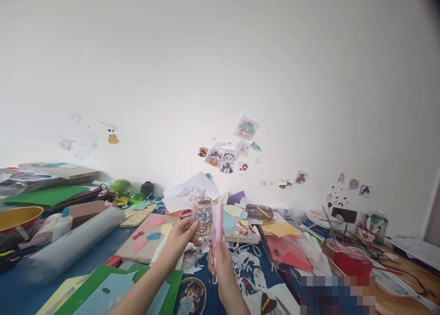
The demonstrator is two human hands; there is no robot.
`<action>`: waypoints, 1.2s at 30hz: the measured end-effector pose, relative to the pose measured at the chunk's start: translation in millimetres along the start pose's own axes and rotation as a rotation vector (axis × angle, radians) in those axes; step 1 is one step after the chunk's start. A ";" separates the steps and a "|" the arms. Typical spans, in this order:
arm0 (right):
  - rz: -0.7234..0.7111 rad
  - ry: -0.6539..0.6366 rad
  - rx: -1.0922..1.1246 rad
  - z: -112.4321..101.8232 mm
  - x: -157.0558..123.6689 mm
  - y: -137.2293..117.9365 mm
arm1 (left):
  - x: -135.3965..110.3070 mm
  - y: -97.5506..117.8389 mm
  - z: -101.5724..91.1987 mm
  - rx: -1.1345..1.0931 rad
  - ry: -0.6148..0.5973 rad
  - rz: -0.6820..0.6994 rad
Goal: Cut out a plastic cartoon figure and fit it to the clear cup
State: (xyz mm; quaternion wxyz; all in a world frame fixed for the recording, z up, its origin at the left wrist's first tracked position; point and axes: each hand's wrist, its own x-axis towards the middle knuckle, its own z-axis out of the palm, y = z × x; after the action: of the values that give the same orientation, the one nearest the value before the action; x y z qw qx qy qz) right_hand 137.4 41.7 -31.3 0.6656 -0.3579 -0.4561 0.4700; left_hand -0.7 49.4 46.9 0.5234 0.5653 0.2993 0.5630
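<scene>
- Just below the frame's centre, you are holding up a clear cartoon-printed pouch (203,219), your left hand (185,232) pinching its left side between thumb and fingers.
- Right beside it, your right hand (222,256) is curling closed around a long pink stick (219,221).
- Toward the lower left, a light-blue sheet (106,301) is lying over a green sheet (90,280).

No text, label, brand or number can be read. Any lettering on the clear cartoon-printed item (202,221) in the left hand (185,232) is too small to tell, as on the wall pictures (246,128); the pale patch on the yellow-rimmed bowl (33,227) is blurred.
</scene>
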 end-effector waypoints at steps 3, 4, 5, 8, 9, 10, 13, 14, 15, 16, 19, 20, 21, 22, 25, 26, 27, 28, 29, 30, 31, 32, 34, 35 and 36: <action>-0.018 0.010 0.096 -0.7 -1.7 -11.2 | 1.3 6.7 -4.7 -0.042 0.033 -0.024; -0.034 0.019 0.119 -1.1 -2.9 -15.0 | 1.4 8.7 -6.2 -0.046 0.034 -0.034; -0.053 0.029 0.136 -1.4 -4.1 -18.2 | 1.3 10.2 -7.3 -0.046 0.027 -0.044; -0.083 0.027 0.163 -1.0 -6.3 -21.6 | 0.4 10.4 -7.8 -0.045 -0.008 -0.057; -0.080 0.016 0.167 -0.3 -6.1 -20.4 | 0.0 9.2 -7.3 -0.044 -0.022 -0.052; -0.078 0.008 0.171 0.5 -5.4 -18.4 | -0.2 7.6 -6.7 -0.046 -0.034 -0.042; -0.093 0.005 0.168 1.8 -1.9 -10.4 | 0.7 2.7 -6.2 -0.057 -0.065 -0.022; -0.093 0.002 0.163 1.5 -0.9 -8.1 | 1.6 1.4 -6.7 -0.060 -0.073 -0.021; -0.080 -0.013 0.152 0.9 0.0 -6.4 | 2.7 0.4 -7.5 -0.059 -0.079 -0.023; -0.054 -0.042 0.133 0.1 0.5 -5.2 | 3.9 -0.3 -8.3 -0.054 -0.081 -0.028; 0.009 -0.073 0.062 -2.3 0.3 -3.7 | 5.9 -0.9 -9.3 -0.014 -0.079 -0.027; 0.013 -0.054 0.046 -2.6 -0.3 -3.5 | 5.5 -0.6 -8.6 0.005 -0.080 -0.024; 0.010 -0.027 0.036 -2.5 -1.0 -3.6 | 4.6 -0.2 -7.3 0.024 -0.083 -0.019; 0.006 0.001 0.030 -2.1 -1.8 -3.8 | 3.0 0.2 -5.4 0.040 -0.088 -0.015; -0.006 0.038 -0.013 0.1 -5.1 -6.6 | -3.1 0.8 2.0 0.069 -0.099 0.006; -0.018 0.049 -0.025 0.9 -6.4 -8.4 | -4.9 0.6 4.4 0.074 -0.094 0.016; -0.032 0.061 -0.031 1.6 -7.7 -10.6 | -6.4 0.1 6.4 0.079 -0.088 0.021; -0.046 0.073 -0.029 2.1 -9.0 -13.0 | -7.4 -0.6 8.0 0.083 -0.086 0.024; -0.058 0.081 -0.020 2.4 -10.2 -15.4 | -7.9 -1.6 9.1 0.085 -0.087 0.026; -0.068 0.084 -0.009 2.4 -11.3 -17.6 | -8.0 -2.8 9.8 0.083 -0.094 0.026; -0.074 0.082 0.001 2.2 -12.1 -19.5 | -7.8 -4.0 10.1 0.080 -0.106 0.025; -0.077 0.077 0.008 1.8 -12.6 -21.0 | -7.3 -5.2 10.2 0.076 -0.120 0.026; -0.067 0.065 0.013 0.4 -13.0 -22.6 | -6.4 -6.9 10.0 0.069 -0.147 0.021; -0.058 0.063 0.013 -0.3 -13.0 -23.0 | -6.2 -7.0 9.9 0.065 -0.157 0.011; -0.050 0.063 0.012 -1.0 -13.2 -23.2 | -6.3 -6.4 9.7 0.062 -0.163 -0.006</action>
State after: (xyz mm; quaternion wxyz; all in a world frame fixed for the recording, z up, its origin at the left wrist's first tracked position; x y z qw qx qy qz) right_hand 143.4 22.1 -14.2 0.6934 -0.3570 -0.4408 0.4444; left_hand 8.9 42.8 40.7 0.5299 0.6242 0.2746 0.5041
